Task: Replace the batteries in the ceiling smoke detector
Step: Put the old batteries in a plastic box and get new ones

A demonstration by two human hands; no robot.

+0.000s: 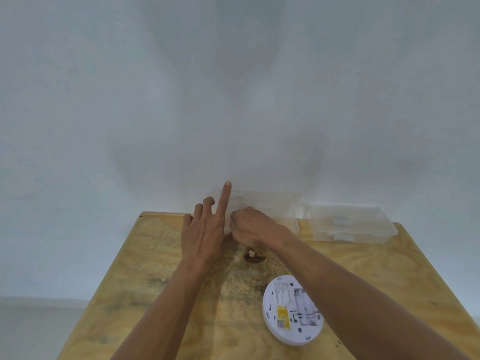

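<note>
Both hands are reaching to the far edge of the plywood table [161, 255], toward a clear plastic box.

From the head camera, the left hand [205, 235] is spreading open with its index finger pointing straight up, holding nothing. The right hand [253, 227] is curling closed beside it against the clear box [275, 203]; whether it is pinching anything, I cannot tell. A second clear box [350, 224] is sitting to the right. The smoke detector [292, 309] is lying back-side up near the right forearm, white batteries showing in its compartment.
</note>
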